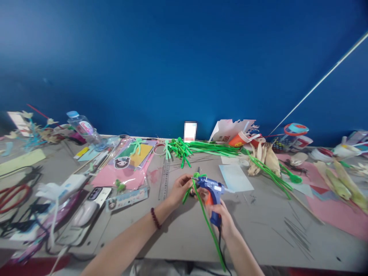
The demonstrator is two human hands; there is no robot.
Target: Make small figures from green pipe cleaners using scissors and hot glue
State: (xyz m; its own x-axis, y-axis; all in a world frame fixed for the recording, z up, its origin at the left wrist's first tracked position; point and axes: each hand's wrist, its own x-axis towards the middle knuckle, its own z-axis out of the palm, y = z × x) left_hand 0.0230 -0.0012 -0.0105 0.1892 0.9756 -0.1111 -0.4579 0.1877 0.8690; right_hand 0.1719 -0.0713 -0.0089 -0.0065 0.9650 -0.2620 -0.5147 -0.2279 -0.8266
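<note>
My right hand [222, 216] is wrapped round the handle of a blue hot glue gun [212, 186] with an orange trigger. A clear glue stick sticks out of its back end, and a black cord runs down from the grip. My left hand [181, 188] pinches a green pipe cleaner piece [207, 218] with small loops at its top; a long stem hangs from it toward the table's front edge. The gun's nozzle points left at the loops, very near my left fingertips. Whether it touches them I cannot tell.
Bundled green pipe cleaners [212, 148] lie along the wall. To the left are a pink paper pack [122, 177], a metal ruler [164, 178], a phone [96, 197], red scissors [14, 197] and a bottle [82, 124]. Dried husks [270, 159], paper cups [240, 139] and a pale-blue sheet [236, 178] lie right.
</note>
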